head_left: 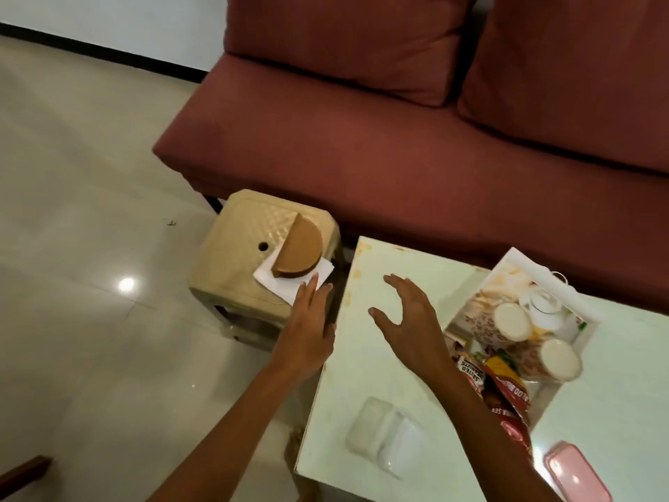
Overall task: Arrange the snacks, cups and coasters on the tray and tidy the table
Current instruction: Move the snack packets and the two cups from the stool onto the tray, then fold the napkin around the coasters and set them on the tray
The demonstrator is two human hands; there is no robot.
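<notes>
Coasters [298, 250] sat stacked on napkin [269, 280] on stool [231, 248], off tray [543, 273]. Left hand [307, 327] at napkin edge, fingers straight, together; right hand [409, 320] hovered, fingers spread. Should grip stack sides, not napkin.

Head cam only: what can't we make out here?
Head view, snack packets on the tray: right arm covers part of them.
Head view, pink case: cut off by the bottom edge.
Head view, white paper on the stool: brown half-round piece covers most; left hand contact unclear.
</notes>
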